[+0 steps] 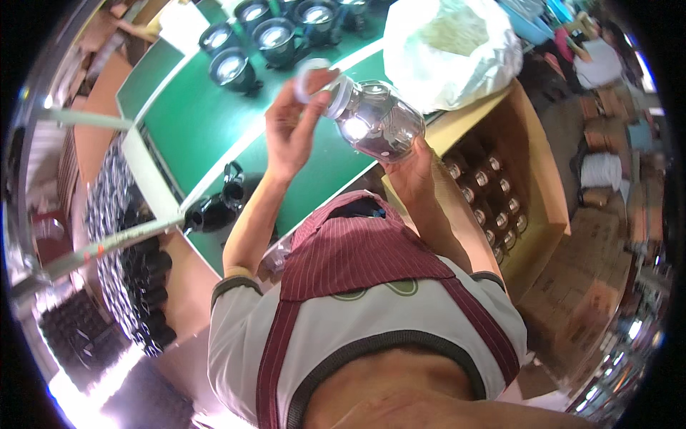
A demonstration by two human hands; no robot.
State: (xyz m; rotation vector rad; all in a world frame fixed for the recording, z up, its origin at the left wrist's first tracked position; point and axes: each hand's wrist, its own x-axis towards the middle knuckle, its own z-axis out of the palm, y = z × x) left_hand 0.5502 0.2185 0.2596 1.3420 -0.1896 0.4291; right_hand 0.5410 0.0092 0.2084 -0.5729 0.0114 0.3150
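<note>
My left hand (293, 121) grips a translucent white lid or ring (309, 76) just beside the mouth of a clear glass jar (379, 120). The jar is tilted, with its mouth toward the upper left; whether the lid touches it is unclear. My right hand (407, 168) holds the jar by its bottom end. Below both is the green work table (207, 136), with black handled parts (214, 211) lying at its left near edge.
Several black cup-like units (275, 44) stand at the back. A white plastic sack (457, 53) sits back right, above a cardboard box (543, 200) of glass pieces. A white rail (100, 247) crosses at left. Another person (593, 61) is at far upper right.
</note>
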